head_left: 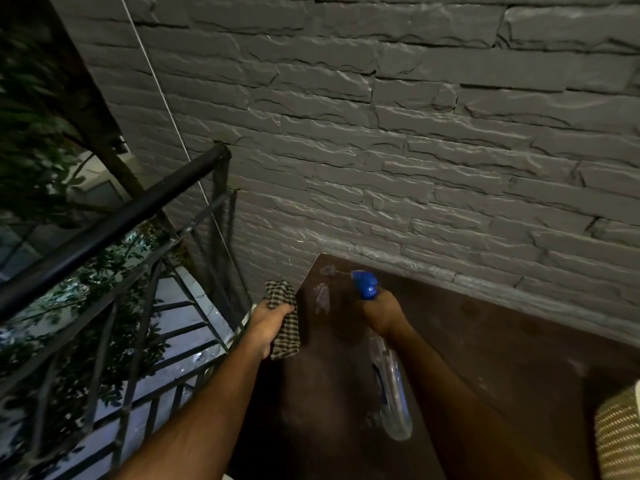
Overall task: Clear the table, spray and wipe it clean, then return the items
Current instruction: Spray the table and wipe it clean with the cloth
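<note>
Half the spray bottle (389, 393) behind forearm

A clear spray bottle (389, 382) with blue nozzle tilts over the dark brown table (502, 341); a checked cloth (285, 320) hangs bunched at its left edge.

The table (485, 358) is cut off by the bottom and right edges; its legs are out of view. The woven object (620, 434) at the right edge shows only partially, identity undetermined. The right hand (382, 311) covers the spray bottle (391, 393) neck and trigger. The foliage (27, 109) at left is blurred.
</note>
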`<act>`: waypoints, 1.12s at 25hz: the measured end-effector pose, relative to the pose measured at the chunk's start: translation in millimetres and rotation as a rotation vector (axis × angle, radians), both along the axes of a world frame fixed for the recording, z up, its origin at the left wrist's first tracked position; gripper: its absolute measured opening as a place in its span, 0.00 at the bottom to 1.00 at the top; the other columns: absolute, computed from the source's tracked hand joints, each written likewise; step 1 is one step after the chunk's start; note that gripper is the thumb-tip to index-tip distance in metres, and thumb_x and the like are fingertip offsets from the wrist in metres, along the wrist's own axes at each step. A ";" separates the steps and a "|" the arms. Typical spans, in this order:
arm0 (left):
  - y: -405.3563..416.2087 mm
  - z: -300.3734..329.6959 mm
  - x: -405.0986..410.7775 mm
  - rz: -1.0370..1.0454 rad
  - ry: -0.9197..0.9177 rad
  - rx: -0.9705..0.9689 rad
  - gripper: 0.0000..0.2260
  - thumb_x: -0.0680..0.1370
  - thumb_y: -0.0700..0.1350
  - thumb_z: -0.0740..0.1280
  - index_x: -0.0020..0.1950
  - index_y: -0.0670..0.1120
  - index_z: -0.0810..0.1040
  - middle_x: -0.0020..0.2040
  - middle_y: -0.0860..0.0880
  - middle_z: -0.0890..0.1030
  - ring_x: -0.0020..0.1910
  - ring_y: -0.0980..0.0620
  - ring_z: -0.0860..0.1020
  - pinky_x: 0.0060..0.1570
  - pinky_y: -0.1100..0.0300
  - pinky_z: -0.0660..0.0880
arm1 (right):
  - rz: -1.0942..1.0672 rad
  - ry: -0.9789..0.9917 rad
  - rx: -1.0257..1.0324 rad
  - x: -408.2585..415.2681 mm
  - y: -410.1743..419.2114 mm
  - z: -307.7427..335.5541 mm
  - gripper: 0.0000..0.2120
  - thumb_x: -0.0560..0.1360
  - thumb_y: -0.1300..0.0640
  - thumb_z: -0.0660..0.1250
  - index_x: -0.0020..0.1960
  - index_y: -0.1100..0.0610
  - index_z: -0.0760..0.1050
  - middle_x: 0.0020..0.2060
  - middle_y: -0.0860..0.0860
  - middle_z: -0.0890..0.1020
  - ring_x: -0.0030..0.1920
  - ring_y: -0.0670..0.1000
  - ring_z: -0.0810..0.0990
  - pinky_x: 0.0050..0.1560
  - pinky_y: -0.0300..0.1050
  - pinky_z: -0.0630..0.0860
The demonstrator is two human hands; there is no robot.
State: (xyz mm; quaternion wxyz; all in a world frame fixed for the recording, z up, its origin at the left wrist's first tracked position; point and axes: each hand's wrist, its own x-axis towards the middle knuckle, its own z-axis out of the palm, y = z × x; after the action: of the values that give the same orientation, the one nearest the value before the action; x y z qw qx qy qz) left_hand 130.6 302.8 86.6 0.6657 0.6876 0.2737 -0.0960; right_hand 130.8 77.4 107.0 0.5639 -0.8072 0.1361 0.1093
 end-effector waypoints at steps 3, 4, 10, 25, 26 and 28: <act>0.9 7.8 -19.3 0.039 -0.014 0.017 0.08 0.76 0.44 0.69 0.53 0.46 0.75 0.46 0.44 0.82 0.43 0.45 0.81 0.38 0.58 0.76 | 0.055 -0.011 -0.013 -14.0 5.8 1.2 0.06 0.64 0.55 0.70 0.41 0.51 0.77 0.33 0.48 0.81 0.34 0.48 0.80 0.36 0.42 0.75; -0.4 10.1 -25.0 0.053 -0.015 0.020 0.10 0.76 0.44 0.69 0.55 0.46 0.74 0.47 0.43 0.81 0.44 0.45 0.81 0.40 0.57 0.76 | 0.050 -0.009 -0.026 -19.6 5.4 0.9 0.06 0.62 0.54 0.69 0.39 0.52 0.76 0.32 0.48 0.81 0.33 0.48 0.79 0.36 0.43 0.75; -38.5 33.0 -82.1 0.109 -0.075 0.023 0.08 0.76 0.42 0.69 0.54 0.44 0.76 0.43 0.45 0.82 0.40 0.47 0.81 0.34 0.61 0.76 | 0.086 0.002 -0.045 -78.5 -19.2 6.2 0.12 0.56 0.55 0.68 0.38 0.59 0.75 0.26 0.53 0.77 0.27 0.54 0.75 0.33 0.50 0.74; -11.9 53.0 -207.0 0.349 -0.066 0.159 0.13 0.74 0.42 0.70 0.56 0.39 0.76 0.49 0.40 0.81 0.47 0.41 0.80 0.49 0.49 0.78 | 0.196 0.012 -0.066 -189.6 -5.4 18.5 0.10 0.63 0.58 0.69 0.43 0.58 0.74 0.27 0.53 0.78 0.24 0.52 0.76 0.26 0.42 0.73; -4.3 53.7 -211.0 0.359 -0.064 0.148 0.12 0.74 0.42 0.70 0.56 0.39 0.76 0.49 0.39 0.81 0.48 0.40 0.80 0.51 0.47 0.78 | 0.177 0.005 -0.090 -191.0 -3.9 17.6 0.10 0.63 0.56 0.69 0.42 0.57 0.75 0.28 0.53 0.79 0.26 0.53 0.78 0.28 0.44 0.76; 7.7 55.1 -218.8 0.369 -0.056 0.147 0.10 0.75 0.41 0.69 0.54 0.39 0.77 0.48 0.40 0.81 0.48 0.40 0.80 0.53 0.46 0.78 | 0.162 -0.014 -0.104 -193.6 0.4 14.9 0.10 0.61 0.55 0.69 0.42 0.54 0.74 0.31 0.54 0.80 0.30 0.55 0.79 0.36 0.50 0.80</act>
State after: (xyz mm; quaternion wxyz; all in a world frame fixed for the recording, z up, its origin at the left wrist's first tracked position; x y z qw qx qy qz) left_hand -88.1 310.5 141.7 0.6274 0.6748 0.3828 0.0669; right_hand -62.9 77.8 121.8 0.5117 -0.8444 0.0720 0.1416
